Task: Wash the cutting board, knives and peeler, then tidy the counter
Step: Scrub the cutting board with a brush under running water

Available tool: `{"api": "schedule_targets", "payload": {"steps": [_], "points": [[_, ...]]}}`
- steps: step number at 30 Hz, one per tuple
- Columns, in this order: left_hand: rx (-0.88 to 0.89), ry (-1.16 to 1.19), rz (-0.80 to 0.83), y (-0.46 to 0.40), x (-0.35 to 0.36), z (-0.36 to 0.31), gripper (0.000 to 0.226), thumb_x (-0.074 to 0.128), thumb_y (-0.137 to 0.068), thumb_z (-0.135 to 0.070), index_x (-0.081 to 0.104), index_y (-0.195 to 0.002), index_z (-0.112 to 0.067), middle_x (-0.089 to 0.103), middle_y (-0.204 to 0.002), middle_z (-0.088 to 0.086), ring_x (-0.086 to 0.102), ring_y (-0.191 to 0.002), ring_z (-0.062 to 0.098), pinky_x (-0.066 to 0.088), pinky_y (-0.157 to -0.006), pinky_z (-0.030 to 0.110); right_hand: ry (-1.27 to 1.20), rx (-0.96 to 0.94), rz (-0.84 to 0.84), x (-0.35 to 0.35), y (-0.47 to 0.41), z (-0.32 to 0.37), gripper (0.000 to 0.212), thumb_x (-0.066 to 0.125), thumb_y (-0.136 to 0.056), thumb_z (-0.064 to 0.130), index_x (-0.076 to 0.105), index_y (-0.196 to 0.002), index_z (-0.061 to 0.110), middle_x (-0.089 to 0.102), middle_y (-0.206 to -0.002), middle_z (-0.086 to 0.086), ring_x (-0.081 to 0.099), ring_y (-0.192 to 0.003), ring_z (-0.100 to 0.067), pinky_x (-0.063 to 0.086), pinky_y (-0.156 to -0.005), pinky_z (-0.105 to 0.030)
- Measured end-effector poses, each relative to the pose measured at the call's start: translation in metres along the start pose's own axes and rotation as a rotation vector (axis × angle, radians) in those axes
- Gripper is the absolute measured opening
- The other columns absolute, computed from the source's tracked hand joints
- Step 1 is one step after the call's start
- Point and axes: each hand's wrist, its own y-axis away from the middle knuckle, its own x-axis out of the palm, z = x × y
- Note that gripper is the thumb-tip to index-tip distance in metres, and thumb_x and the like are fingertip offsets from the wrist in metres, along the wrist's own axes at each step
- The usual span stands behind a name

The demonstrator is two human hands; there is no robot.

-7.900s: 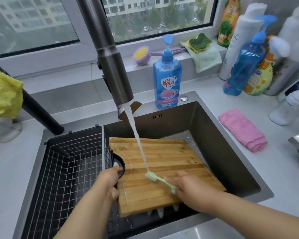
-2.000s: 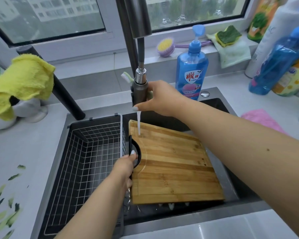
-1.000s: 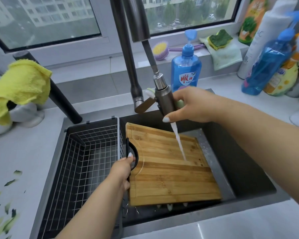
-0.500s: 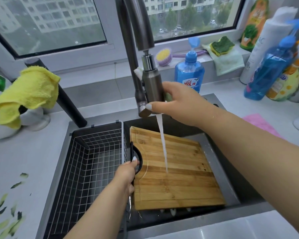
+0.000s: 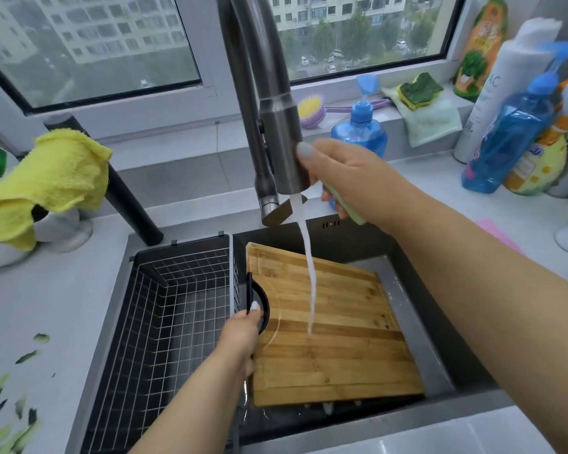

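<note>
Overhead, right hand (image 5: 348,178) grips faucet head (image 5: 284,149); left hand (image 5: 241,332) clasps cutting board (image 5: 335,348) in sink (image 5: 446,365).

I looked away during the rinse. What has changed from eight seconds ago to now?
The right hand stopped brushing the board, rose and took hold of the spray head, pulled it out, and has now seated it back; the green brush stays in its palm. The left hand still grips the board's handle. Water keeps running.

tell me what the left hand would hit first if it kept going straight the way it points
The left hand points away from the body along the cutting board's left edge. Past the black handle it holds, it would likely meet the sink's back wall, though depth is unclear.
</note>
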Motion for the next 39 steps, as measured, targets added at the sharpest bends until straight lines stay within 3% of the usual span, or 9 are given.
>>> {"api": "schedule_targets", "payload": {"steps": [3,8,14,17,20,24,27,34,39], "points": [[0.01,-0.059,-0.04,-0.004,0.003,0.005,0.049,0.051,-0.092,-0.056,0.06,-0.115,-0.014,0.066,-0.114,0.013,0.063,-0.103,0.039,0.052,-0.087,0.059,-0.18,0.23,-0.009,0.005,0.011,-0.043,0.042,0.03,-0.1,0.049,0.061,-0.108,0.023,0.059,-0.092,0.0,0.052,-0.07,-0.012,0.046,-0.054,-0.024],[0.093,-0.162,-0.177,-0.001,0.014,0.004,0.056,0.048,-0.091,-0.059,0.061,-0.084,-0.005,0.068,-0.089,0.014,0.064,-0.086,0.034,0.054,-0.087,0.051,-0.081,0.496,0.063,0.034,0.038,-0.141,0.02,0.042,-0.1,0.031,0.06,-0.11,0.035,0.063,-0.096,-0.007,0.054,-0.067,-0.014,0.047,-0.052,-0.025],[0.17,-0.239,-0.326,0.013,0.025,0.004,0.059,0.043,-0.092,-0.06,0.054,-0.074,-0.005,0.06,-0.073,0.01,0.056,-0.068,0.028,0.049,-0.071,0.039,-0.072,0.826,0.055,0.063,0.065,-0.219,0.053,0.059,-0.091,0.014,0.039,-0.139,0.027,0.065,-0.088,-0.012,0.054,-0.063,-0.019,0.045,-0.048,-0.027],[0.228,-0.266,-0.335,0.02,0.021,0.006,0.06,0.041,-0.094,-0.059,0.043,-0.063,-0.007,0.048,-0.062,0.007,0.046,-0.058,0.023,0.038,-0.059,0.032,-0.038,0.947,-0.051,0.06,0.072,-0.245,0.036,0.064,-0.089,0.019,0.054,-0.12,0.004,0.061,-0.074,-0.011,0.055,-0.058,-0.021,0.048,-0.052,-0.03],[0.303,-0.315,-0.296,0.019,0.008,0.008,0.066,0.04,-0.086,-0.072,0.047,-0.065,-0.009,0.052,-0.064,0.016,0.049,-0.06,0.029,0.042,-0.062,0.037,0.007,1.041,-0.098,0.051,0.082,-0.255,0.029,0.062,-0.092,0.025,0.049,-0.096,-0.001,0.059,-0.066,-0.009,0.055,-0.054,-0.021,0.047,-0.05,-0.027],[0.307,-0.253,-0.264,0.027,-0.011,0.008,0.09,0.039,-0.074,-0.084,0.067,-0.08,0.001,0.071,-0.081,0.022,0.068,-0.076,0.04,0.055,-0.077,0.047,-0.041,1.132,-0.155,0.043,0.092,-0.258,0.026,0.058,-0.095,0.029,0.056,-0.098,0.003,0.057,-0.065,-0.01,0.053,-0.051,-0.02,0.04,-0.043,-0.022],[0.333,-0.174,-0.245,0.043,-0.02,-0.001,0.074,0.046,-0.086,-0.07,0.066,-0.078,0.001,0.071,-0.084,0.023,0.067,-0.084,0.041,0.053,-0.082,0.051,-0.259,1.197,-0.206,0.045,0.094,-0.258,0.039,0.06,-0.093,0.036,0.055,-0.105,-0.001,0.056,-0.077,-0.013,0.054,-0.062,-0.022,0.046,-0.05,-0.029],[0.465,-0.072,-0.207,0.075,-0.031,-0.026,0.058,0.046,-0.093,-0.057,0.067,-0.081,-0.005,0.069,-0.077,0.009,0.065,-0.075,0.026,0.05,-0.063,0.036,-0.639,1.18,-0.343,0.05,0.085,-0.245,0.053,0.056,-0.094,0.044,0.049,-0.132,0.009,0.052,-0.089,-0.012,0.053,-0.071,-0.022,0.05,-0.059,-0.03],[0.558,-0.072,-0.256,0.087,-0.04,-0.034,0.068,0.03,-0.097,-0.06,0.065,-0.074,-0.007,0.064,-0.073,0.006,0.061,-0.073,0.023,0.044,-0.063,0.034,-0.813,1.127,-0.423,0.052,0.076,-0.243,0.053,0.054,-0.092,0.053,0.055,-0.131,0.017,0.057,-0.097,-0.007,0.056,-0.074,-0.02,0.049,-0.053,-0.029]]}}
